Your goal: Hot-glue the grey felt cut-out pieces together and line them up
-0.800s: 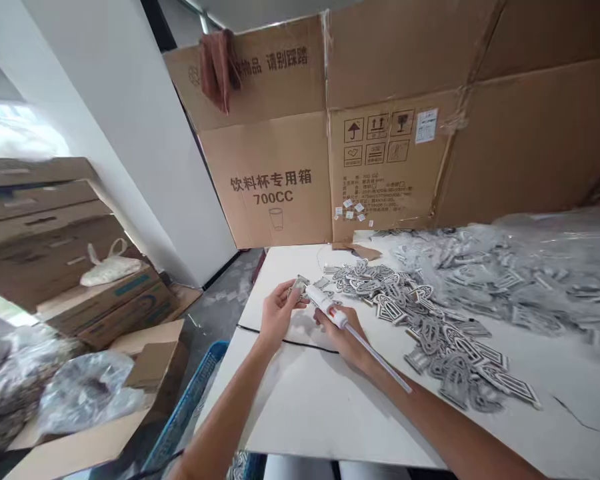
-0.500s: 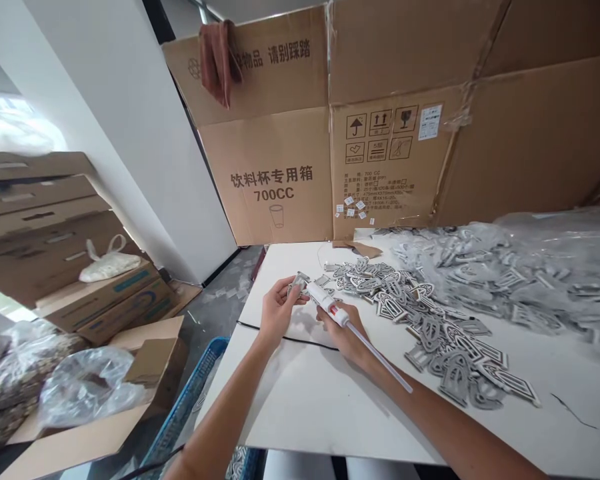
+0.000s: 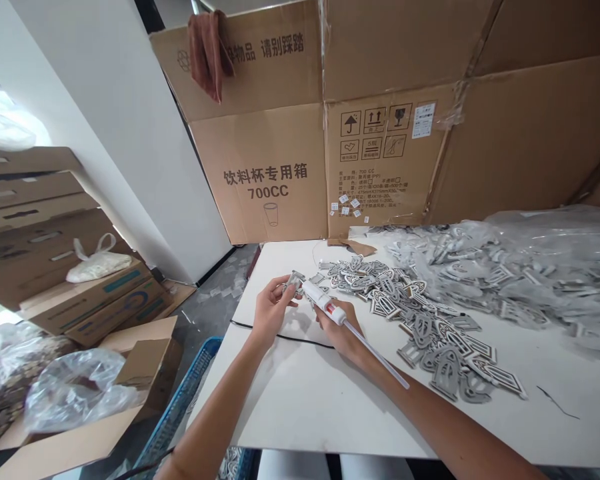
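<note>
My left hand (image 3: 273, 303) pinches a small grey cut-out piece (image 3: 295, 281) between thumb and fingers, raised above the white table (image 3: 300, 393). Wrapped round a white hot glue gun (image 3: 323, 303) is my right hand (image 3: 345, 327). A long clear glue stick (image 3: 377, 357) sticks out of the gun's rear, over my right forearm. The gun's nozzle points at the grey piece, close to it; whether they touch I cannot tell. To the right of my hands spreads a pile of grey and white cut-out pieces (image 3: 420, 320), several shaped like arched windows.
Clear plastic bags (image 3: 520, 267) of similar pieces lie at the table's right. A tall cardboard wall (image 3: 270, 147) rises behind, with a brown cloth (image 3: 207, 57) over it. A black cord (image 3: 300, 340) crosses the table. On the left are a blue basket (image 3: 180, 400) and an open carton (image 3: 150, 373).
The whole view has shifted slightly, so the scene sits a little further left. Both hands keep their holds, with the glue gun still pointing at the grey piece.
</note>
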The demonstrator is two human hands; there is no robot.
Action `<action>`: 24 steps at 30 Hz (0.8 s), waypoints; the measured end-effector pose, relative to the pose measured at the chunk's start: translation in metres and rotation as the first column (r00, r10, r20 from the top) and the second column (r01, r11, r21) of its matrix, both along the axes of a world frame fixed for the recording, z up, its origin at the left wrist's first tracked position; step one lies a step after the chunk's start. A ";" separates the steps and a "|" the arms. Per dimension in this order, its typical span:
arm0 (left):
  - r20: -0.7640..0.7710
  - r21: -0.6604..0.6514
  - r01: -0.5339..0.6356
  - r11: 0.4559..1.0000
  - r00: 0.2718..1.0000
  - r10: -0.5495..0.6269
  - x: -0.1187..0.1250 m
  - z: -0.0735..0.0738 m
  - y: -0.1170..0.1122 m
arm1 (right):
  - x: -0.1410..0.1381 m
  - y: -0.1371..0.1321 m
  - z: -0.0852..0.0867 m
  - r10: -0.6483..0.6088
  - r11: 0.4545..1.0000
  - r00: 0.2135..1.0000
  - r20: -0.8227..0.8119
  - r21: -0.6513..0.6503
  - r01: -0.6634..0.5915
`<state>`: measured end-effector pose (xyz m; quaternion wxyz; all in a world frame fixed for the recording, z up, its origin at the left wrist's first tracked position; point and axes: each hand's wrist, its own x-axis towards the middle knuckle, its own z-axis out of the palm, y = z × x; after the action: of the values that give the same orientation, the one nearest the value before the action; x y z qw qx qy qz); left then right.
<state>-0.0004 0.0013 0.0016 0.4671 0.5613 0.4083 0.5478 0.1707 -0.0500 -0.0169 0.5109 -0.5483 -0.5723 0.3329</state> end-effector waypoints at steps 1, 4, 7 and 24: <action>-0.014 0.001 -0.007 1.000 1.000 0.007 0.000 0.000 0.000 | 0.000 0.000 -0.001 0.002 1.000 1.000 0.006 0.011 -0.002; -0.055 0.015 -0.036 0.999 0.998 0.037 -0.001 0.000 0.000 | 0.000 0.001 -0.004 0.013 0.999 1.000 0.016 0.033 -0.013; -0.074 0.016 -0.047 0.999 0.996 0.048 -0.001 0.002 -0.002 | 0.000 0.003 -0.007 0.011 1.000 1.000 0.003 0.029 -0.011; -0.176 0.206 -0.115 0.972 0.972 0.153 -0.008 -0.006 0.005 | -0.002 0.004 -0.013 0.000 0.998 0.998 -0.058 0.056 0.003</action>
<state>-0.0080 0.0068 -0.0043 0.3304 0.6252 0.4330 0.5591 0.1688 -0.0461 -0.0298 0.5426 -0.5243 -0.5661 0.3321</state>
